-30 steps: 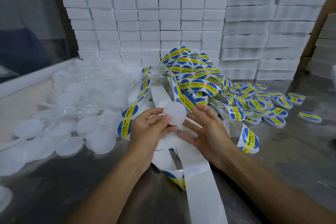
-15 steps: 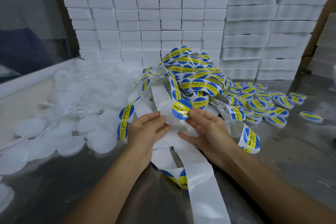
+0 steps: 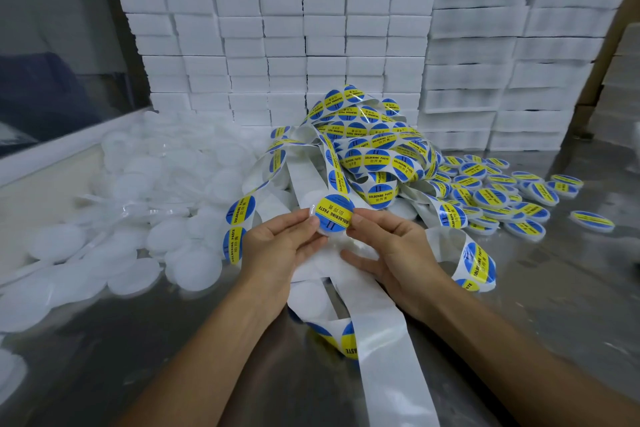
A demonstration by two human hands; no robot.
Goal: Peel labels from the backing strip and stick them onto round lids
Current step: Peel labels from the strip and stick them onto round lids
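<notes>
A round white lid [image 3: 330,230] is held between both hands over the tangled strip, with a blue and yellow label [image 3: 333,214] lying on its top face. My left hand [image 3: 277,246] pinches the lid's left edge with thumb and fingers. My right hand [image 3: 391,246] pinches the label's right edge with thumb and forefinger, its other fingers spread on the white backing strip [image 3: 377,333]. The strip's tangle of unpeeled labels [image 3: 370,146] piles up behind the hands.
Bare white lids [image 3: 138,218] heap at the left on the steel table [image 3: 554,305]. Labelled lids [image 3: 502,194] lie in a spread at the right. Stacked white boxes [image 3: 311,38] wall off the back. A pale ledge [image 3: 52,156] borders the left side.
A second ago the lid was bare in my left hand. My right hand brought a peeled label over and laid it on the lid, which now faces me labelled.
</notes>
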